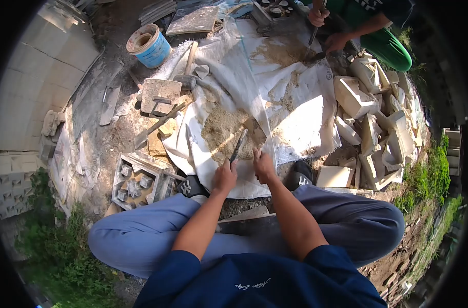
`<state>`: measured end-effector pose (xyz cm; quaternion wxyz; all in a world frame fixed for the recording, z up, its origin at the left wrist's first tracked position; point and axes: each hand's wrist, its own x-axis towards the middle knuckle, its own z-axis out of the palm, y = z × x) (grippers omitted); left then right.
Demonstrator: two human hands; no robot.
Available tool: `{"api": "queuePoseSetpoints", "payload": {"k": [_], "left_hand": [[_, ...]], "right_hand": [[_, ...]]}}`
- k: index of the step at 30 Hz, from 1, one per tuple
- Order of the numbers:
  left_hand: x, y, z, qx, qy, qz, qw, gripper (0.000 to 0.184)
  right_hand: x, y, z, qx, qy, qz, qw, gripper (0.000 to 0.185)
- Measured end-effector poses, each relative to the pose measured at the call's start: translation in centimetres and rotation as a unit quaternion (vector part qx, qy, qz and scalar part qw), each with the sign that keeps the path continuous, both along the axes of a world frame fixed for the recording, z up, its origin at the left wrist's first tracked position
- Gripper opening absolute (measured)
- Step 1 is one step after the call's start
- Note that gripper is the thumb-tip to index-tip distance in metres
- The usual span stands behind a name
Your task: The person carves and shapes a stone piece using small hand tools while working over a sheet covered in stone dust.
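Note:
Low in the middle, my left hand (225,175) is wrapped round the handle of a dark, narrow tool (238,145), whose lighter tip points up and away over a heap of sandy material (221,128). The heap lies on a white cloth sheet (290,128). My right hand (264,165) is beside it on the right, fingers closed at the edge of the heap; what it holds, if anything, is too small to make out. The two hands are apart.
Left stand a blue-labelled bucket (154,49), a hammer (187,81), a square block (159,96) and a mould box (139,180). Broken cast pieces (370,128) are piled right. At the top right, another person's hands (336,42) hold a rod-like tool.

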<state>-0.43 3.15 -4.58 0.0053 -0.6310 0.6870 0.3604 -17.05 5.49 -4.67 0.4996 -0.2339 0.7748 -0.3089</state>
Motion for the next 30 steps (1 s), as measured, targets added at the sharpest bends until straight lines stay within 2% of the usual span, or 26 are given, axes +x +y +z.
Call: {"api": "queuePoseSetpoints", "payload": {"k": [1, 3, 6, 9, 13, 15, 19, 21, 25, 27, 30], "left_hand": [[0.0, -0.1, -0.5, 0.006, -0.015, -0.014, 1.0, 0.044], [0.3, -1.0, -0.6, -0.019, -0.032, -0.059, 0.998, 0.043], [0.3, -0.1, 0.2, -0.056, -0.027, -0.009, 0.998, 0.041], [-0.8, 0.4, -0.3, -0.073, 0.032, 0.021, 0.997, 0.039], [-1.6, -0.9, -1.4, -0.111, 0.046, -0.027, 0.992, 0.037], [-1.4, -0.8, -2.2, -0.104, 0.016, -0.05, 0.993, 0.037], [-1.3, -0.5, -0.7, -0.088, 0.002, -0.005, 0.996, 0.038], [-1.5, 0.4, -0.2, -0.103, 0.025, 0.054, 0.993, 0.039], [-1.2, -0.6, -1.2, -0.106, 0.013, 0.053, 0.993, 0.041], [-0.5, -1.3, -1.5, -0.018, -0.029, 0.005, 0.999, 0.042], [0.1, -1.0, 1.2, -0.059, -0.03, 0.006, 0.998, 0.047]], "right_hand": [[0.2, 0.4, 0.3, 0.022, -0.043, -0.014, 0.999, 0.054], [0.3, 0.5, 0.6, 0.024, -0.038, -0.007, 0.999, 0.054], [-0.3, -0.4, 0.6, 0.013, -0.009, -0.006, 1.0, 0.054], [-0.5, 0.4, -0.4, 0.028, -0.064, -0.005, 0.998, 0.059], [-0.8, 0.0, -0.7, 0.042, -0.069, 0.008, 0.997, 0.058], [-1.1, 0.0, -0.6, 0.034, -0.101, -0.027, 0.994, 0.057], [-1.3, -0.3, -0.1, 0.027, -0.099, -0.017, 0.995, 0.054], [-1.0, 0.0, 0.1, 0.036, -0.074, -0.012, 0.997, 0.054], [-0.2, 0.0, 0.2, 0.037, -0.054, 0.005, 0.998, 0.058], [0.0, 0.0, 0.6, 0.022, -0.009, 0.029, 0.999, 0.059], [0.2, 0.0, -0.3, 0.01, 0.024, 0.008, 1.0, 0.054]]}}
